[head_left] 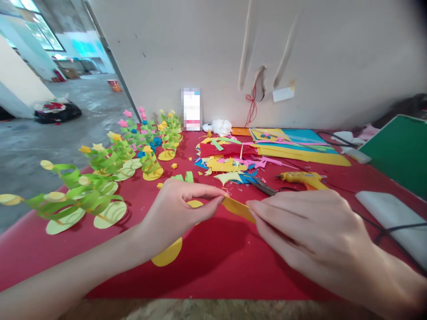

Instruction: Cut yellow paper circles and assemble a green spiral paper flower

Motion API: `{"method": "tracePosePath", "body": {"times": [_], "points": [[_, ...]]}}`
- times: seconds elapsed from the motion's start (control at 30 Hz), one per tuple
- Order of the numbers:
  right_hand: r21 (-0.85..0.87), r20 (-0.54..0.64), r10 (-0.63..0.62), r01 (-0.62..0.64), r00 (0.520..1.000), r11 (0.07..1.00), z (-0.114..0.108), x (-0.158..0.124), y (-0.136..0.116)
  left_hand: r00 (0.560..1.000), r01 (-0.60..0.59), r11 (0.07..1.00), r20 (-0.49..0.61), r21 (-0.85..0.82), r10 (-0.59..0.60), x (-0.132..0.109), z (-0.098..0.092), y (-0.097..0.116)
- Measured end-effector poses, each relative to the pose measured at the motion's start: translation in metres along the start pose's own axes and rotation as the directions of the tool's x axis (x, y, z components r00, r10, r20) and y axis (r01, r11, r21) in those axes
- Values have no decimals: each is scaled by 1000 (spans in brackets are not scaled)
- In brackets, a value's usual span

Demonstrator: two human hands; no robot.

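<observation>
1. Hands: left hand point(187, 209) at 9 o'clock, thumb and forefinger pinched narrow on one end of a yellow paper piece point(238, 210); right hand point(307, 226) at 3 to 4 o'clock, fingers closed on the other end; the paper is held between them, above the table point(207, 275); clock centred on it.
2. Risk, at the grip: thin paper could crease or tear if the hands pull unevenly; the right fingers hide part of it, so its full shape cannot be told.
3. Risk, 8 o'clock: a yellow disc point(167, 253) lies under the left forearm side; a dropped wrist could shift it.
4. Risk, 2 o'clock: scissors point(263, 187) lie just beyond the right hand, partly hidden, and the glue gun point(302, 178) beside them; a forward push could knock either; whether the gun is hot cannot be told.
5. Risk, 3 o'clock: black cable point(388, 232) crosses a white block point(390, 215) near the right wrist; a sleeve-side sweep could snag it.
6. Room: forward travel at 12 o'clock meets paper scraps point(230, 166); 9 to 11 o'clock is bounded by curly paper plants point(76, 189), the outermost near the table's left edge, easily tipped by an elbow; most room at 6 o'clock, down to the front edge.
</observation>
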State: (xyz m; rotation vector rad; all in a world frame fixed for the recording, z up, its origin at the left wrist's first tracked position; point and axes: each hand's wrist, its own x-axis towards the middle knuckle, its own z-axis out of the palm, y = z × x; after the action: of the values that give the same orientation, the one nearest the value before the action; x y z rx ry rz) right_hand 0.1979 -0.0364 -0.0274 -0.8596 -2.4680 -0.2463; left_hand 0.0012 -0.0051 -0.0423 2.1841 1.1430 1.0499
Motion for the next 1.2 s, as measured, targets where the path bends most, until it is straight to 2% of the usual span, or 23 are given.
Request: {"method": "tracePosePath", "body": {"times": [0.13,0.2,0.27,0.33,0.37,0.43,0.5,0.57,0.63,0.7,0.77,0.93,1.03,1.1,1.17,1.2], "points": [[-23,-26,51,-52,998,998,-14,1,-2,993,119,991,27,-56,-117,7,-1,-16],[32,-91,154,-151,984,988,-20,4,-1,983,185,972,33,-144,-182,10,1,-24],[191,-115,311,-286,944,939,-22,8,2,977,205,959,97,-195,-190,10,7,-29],[429,3,476,-431,879,794,-17,13,8,968,198,948,200,-248,-150,5,16,-29],[545,107,530,-495,841,676,-12,15,12,959,193,941,255,-280,-121,1,21,-28],[710,321,566,-589,759,386,1,18,19,920,225,910,383,-349,-81,-9,29,-26],[771,454,551,-619,700,151,14,19,23,895,298,878,430,-375,-120,-17,35,-26],[784,502,545,-620,672,41,25,19,24,887,375,823,423,-426,-185,-23,37,-28],[769,542,514,-639,665,15,33,19,23,883,455,730,364,-509,-297,-25,38,-31],[719,609,454,-694,651,31,38,18,22,852,521,639,301,-566,-428,-26,39,-34],[659,670,392,-748,631,79,43,16,23,823,553,587,278,-591,-496,-26,40,-36],[583,726,327,-794,605,173,50,15,25,821,556,565,293,-610,-491,-23,43,-37],[562,694,375,-788,614,250,42,16,30,824,551,563,298,-616,-481,-21,45,-39],[479,594,457,-748,662,459,31,13,38,823,555,560,308,-615,-477,-21,46,-42],[135,444,480,-586,756,799,19,1,51,818,563,559,317,-609,-480,-22,47,-43],[-58,437,474,-502,764,863,14,-10,57,815,568,558,320,-605,-483,-22,47,-44]]}}
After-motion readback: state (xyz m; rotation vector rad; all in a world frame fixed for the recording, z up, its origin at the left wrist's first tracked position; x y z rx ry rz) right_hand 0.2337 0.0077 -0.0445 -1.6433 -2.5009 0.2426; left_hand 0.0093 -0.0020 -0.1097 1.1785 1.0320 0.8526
